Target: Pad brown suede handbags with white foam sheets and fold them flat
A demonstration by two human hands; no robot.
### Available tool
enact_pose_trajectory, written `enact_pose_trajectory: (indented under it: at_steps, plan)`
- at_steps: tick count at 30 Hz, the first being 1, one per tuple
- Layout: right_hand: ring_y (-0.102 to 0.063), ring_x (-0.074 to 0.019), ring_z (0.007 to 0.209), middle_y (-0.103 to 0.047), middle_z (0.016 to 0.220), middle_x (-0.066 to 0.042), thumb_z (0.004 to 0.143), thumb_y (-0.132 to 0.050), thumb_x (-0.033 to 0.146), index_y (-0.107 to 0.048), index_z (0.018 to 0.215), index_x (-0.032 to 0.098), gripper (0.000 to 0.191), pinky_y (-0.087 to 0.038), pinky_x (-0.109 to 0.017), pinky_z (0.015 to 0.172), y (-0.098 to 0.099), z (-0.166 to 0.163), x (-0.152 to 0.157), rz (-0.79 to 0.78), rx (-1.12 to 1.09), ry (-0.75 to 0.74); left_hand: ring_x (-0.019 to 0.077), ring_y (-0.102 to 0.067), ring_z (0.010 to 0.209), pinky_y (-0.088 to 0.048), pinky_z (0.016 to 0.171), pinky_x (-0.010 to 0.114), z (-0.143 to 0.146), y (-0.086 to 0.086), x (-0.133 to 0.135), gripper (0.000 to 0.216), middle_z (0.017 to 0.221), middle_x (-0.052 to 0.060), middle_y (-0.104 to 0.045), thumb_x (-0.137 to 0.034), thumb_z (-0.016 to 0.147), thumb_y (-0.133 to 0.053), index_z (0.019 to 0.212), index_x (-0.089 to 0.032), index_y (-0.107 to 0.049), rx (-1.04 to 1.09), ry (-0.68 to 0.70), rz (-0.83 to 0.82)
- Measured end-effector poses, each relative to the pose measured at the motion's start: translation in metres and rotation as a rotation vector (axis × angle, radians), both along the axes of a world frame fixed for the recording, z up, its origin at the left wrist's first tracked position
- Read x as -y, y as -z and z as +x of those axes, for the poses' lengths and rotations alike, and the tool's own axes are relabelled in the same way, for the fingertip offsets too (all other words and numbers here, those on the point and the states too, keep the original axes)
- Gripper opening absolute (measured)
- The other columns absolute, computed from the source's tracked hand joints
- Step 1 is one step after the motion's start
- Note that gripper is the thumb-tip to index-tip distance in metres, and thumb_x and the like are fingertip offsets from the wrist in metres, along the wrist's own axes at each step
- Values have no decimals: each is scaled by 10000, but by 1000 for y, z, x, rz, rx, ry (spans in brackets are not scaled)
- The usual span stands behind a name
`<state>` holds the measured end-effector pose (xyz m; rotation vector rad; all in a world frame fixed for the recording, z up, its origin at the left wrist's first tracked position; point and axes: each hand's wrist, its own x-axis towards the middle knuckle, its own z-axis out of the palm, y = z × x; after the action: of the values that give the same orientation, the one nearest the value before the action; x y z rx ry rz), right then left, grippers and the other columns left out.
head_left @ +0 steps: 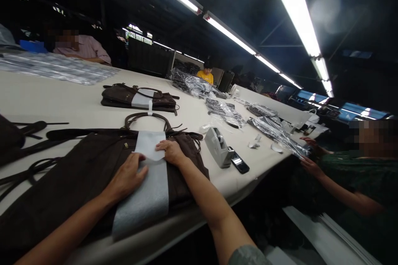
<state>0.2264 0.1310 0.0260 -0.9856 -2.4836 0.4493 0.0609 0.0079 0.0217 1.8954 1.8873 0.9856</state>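
Note:
A dark brown handbag [81, 174] lies flat on the white table [62, 99] in front of me, its handles pointing away. A strip of pale grey foam wrap [147, 194] runs over the bag's middle. My left hand [127, 178] rests flat on the lower part of the strip, fingers stretched out. My right hand [169, 151] presses on the strip's upper part near the bag's top edge, fingers flat and together.
A second brown bag with a wrap strip [138, 98] lies further back. A tape dispenser [219, 147] and a phone [239, 163] sit right of my bag. Bagged items in clear plastic [273, 130] lie beyond. A co-worker's hands [311, 161] reach in at the right; other people sit at the far side.

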Motion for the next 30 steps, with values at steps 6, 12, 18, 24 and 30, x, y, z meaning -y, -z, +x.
enact_pose_trajectory:
  at_steps: [6, 12, 18, 24, 30]
  plan:
    - [-546, -192, 1308, -686, 1272, 10, 778, -616, 48, -761, 1068, 231, 372, -379, -296, 1140, 5, -6, 8, 54, 93, -16, 318, -434, 1333, -357, 1164, 452, -4, -14, -3, 514, 1298, 236, -485, -389, 892, -240, 1225, -61, -455, 5, -289, 168]
    - [-554, -197, 1301, -697, 1253, -4, 813, -629, 124, -759, 1072, 223, 307, -397, -295, 1118, 11, -6, 7, 2, 42, 3, 255, -392, 1417, -259, 1235, 429, 2, 8, -16, 661, 1477, 169, -463, -495, 897, -234, 1353, -87, -483, -166, -39, 51]
    - [-560, -210, 1298, -703, 1240, -1, 828, -606, 108, -766, 1080, 234, 325, -406, -317, 1111, 17, 0, 7, -72, -20, -6, 262, -239, 1506, -136, 1261, 471, 1, 24, -22, 767, 1588, 172, -318, -521, 911, -177, 1474, -41, -379, -329, 129, -155]
    - [-546, -205, 1304, -688, 1253, 1, 841, -551, 83, -756, 1122, 242, 382, -371, -320, 1139, 15, 1, 18, -96, -66, 20, 292, -176, 1521, -142, 1241, 517, 2, 18, -20, 824, 1618, 173, -244, -640, 900, -225, 1511, -99, -334, -392, 153, -206]
    - [-653, -231, 1098, -710, 1153, -81, 837, -622, 196, -722, 1161, 162, 340, -472, -320, 1009, -1, 16, 37, -184, -243, 404, 297, -303, 1472, -221, 1222, 466, 7, 17, -23, 681, 1533, 199, -399, -506, 921, -258, 1418, -89, -466, -445, 148, -132]
